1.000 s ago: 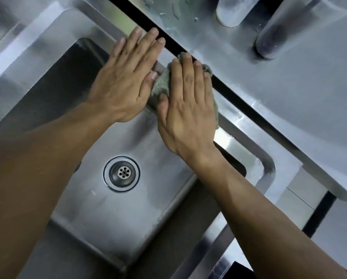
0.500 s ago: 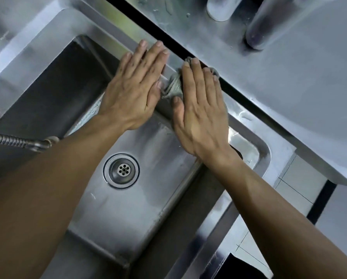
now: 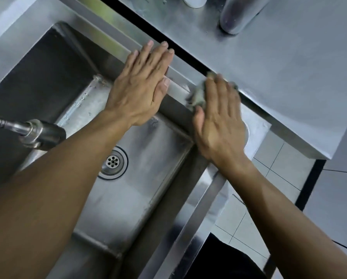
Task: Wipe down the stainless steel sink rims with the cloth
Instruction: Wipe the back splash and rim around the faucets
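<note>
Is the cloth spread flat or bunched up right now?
Bunched: the cloth shows as a crumpled wad under the flat right hand on the sink rim.

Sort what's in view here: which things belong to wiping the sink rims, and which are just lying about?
Part of the job:
- cloth, pressed flat under the right hand
- sink rim
- left hand, flat on the rim, bare of cloth

Just there:
- sprayer head on its hose
- drain
- dark cylinder on the counter
- pale container, mostly cut off
</note>
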{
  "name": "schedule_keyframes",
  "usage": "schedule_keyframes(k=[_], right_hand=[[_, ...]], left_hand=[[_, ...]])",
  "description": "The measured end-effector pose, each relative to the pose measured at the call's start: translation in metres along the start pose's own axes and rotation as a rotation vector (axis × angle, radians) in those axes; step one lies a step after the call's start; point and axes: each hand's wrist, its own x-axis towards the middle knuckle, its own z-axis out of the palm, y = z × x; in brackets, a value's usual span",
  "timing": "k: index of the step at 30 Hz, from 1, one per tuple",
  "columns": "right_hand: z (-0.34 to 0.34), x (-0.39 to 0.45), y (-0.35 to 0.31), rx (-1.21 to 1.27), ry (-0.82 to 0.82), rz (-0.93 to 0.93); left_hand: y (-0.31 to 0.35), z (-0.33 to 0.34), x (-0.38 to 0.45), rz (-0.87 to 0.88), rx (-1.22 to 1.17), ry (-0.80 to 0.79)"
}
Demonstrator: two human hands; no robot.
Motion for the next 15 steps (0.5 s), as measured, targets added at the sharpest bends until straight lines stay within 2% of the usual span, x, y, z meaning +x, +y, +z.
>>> schedule_keyframes(k=[2, 4, 10, 15], right_hand=[[-0.011, -0.03, 0.014, -0.014, -0.016, 0.146], [-0.012, -0.033, 0.013, -0.021, -0.02, 0.192], [-0.008, -0.006, 0.016, -0.017, -0.028, -0.028], [-0.024, -0.057, 0.032, 0.056, -0.079, 0.242]], left_hand=[[0.0, 0.002, -0.002, -0.018, 0.003, 0.001], [0.003, 0.003, -0.002, -0.043, 0.012, 0.017], [0.035, 0.013, -0.008, -0.014, 0.003, 0.042], [0.041, 0.019, -0.008, -0.081, 0.007, 0.059]])
